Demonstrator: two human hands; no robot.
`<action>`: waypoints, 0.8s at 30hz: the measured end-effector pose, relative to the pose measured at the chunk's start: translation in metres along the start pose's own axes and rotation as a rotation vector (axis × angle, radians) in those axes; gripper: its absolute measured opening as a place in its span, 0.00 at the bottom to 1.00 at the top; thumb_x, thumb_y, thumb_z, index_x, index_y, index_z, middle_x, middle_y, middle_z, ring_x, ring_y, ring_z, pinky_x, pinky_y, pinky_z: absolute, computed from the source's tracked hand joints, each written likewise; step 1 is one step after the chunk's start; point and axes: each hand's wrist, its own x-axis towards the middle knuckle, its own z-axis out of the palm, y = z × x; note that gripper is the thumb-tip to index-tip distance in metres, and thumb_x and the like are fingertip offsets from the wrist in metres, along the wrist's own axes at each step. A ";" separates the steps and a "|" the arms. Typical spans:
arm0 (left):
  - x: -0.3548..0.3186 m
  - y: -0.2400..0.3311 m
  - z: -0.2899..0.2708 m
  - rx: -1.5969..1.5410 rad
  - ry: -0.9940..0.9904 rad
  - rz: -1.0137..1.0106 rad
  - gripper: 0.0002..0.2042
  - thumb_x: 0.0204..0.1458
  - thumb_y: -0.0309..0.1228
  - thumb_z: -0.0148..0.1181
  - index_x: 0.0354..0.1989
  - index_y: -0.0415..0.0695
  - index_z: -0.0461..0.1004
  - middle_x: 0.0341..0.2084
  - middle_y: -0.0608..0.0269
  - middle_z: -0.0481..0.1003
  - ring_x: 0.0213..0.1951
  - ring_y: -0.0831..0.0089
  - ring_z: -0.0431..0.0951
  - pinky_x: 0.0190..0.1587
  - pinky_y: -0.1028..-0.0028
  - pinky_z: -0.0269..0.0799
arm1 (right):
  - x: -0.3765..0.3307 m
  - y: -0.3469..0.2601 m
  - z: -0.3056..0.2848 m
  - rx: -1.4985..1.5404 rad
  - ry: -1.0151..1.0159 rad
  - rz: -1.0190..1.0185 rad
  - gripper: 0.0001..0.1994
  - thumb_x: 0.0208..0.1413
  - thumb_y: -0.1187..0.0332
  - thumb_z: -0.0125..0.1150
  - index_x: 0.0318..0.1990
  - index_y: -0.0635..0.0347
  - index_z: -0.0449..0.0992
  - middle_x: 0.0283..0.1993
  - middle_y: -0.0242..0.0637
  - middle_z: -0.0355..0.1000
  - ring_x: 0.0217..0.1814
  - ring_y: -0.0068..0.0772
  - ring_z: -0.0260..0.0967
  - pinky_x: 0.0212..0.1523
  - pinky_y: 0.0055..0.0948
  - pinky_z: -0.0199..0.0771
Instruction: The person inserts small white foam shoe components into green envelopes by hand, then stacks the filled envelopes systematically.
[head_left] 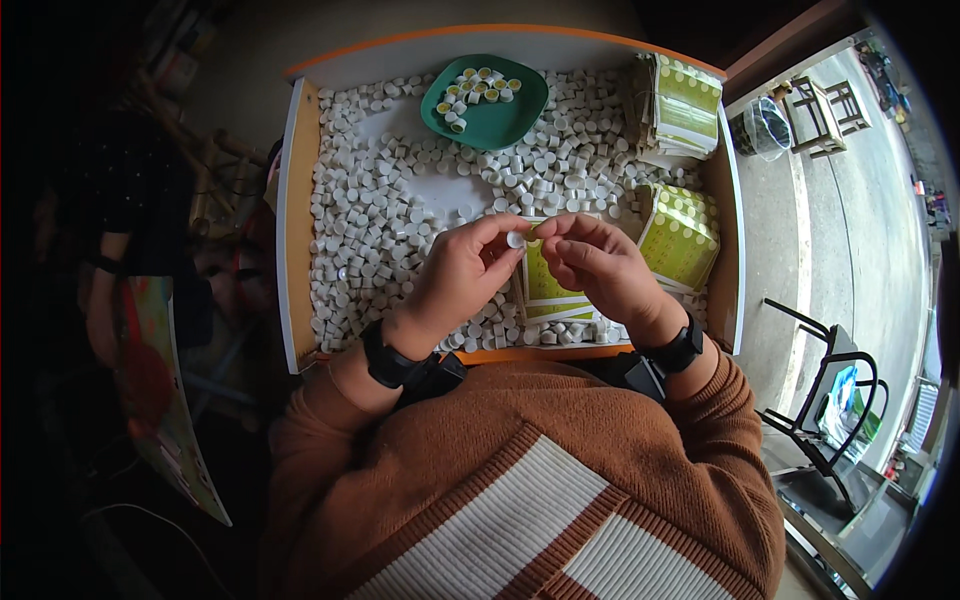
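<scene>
Between the thumb and forefinger of my left hand [462,270] is a small white cap [515,240]. My right hand [600,262] is closed in a pinch close beside it; whatever its fingertips hold is too small to make out. Under both hands lies a stack of yellow-green sticker sheets [555,290] with pale borders. Loose white caps [375,240] surround it, spread through a shallow box. Toward the far side, a green plastic tray [510,130] carries several caps with yellow round tops [485,88].
White walls with an orange edge [500,32] enclose the box. Two more bundles of green sheets [685,105] [680,235] stand along its right side. Beyond are a black chair [835,400], a wooden stool [820,115] and a clear bin [762,130]. Another person's arm [105,290] is at left.
</scene>
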 end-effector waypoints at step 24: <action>0.002 -0.025 -0.023 -0.131 0.114 -0.182 0.10 0.53 0.23 0.57 0.44 0.38 0.71 0.26 0.68 0.75 0.28 0.84 0.73 0.31 0.82 0.69 | 0.002 0.024 -0.013 -0.902 0.160 -0.404 0.13 0.54 0.76 0.57 0.47 0.64 0.70 0.35 0.33 0.68 0.26 0.23 0.64 0.30 0.21 0.67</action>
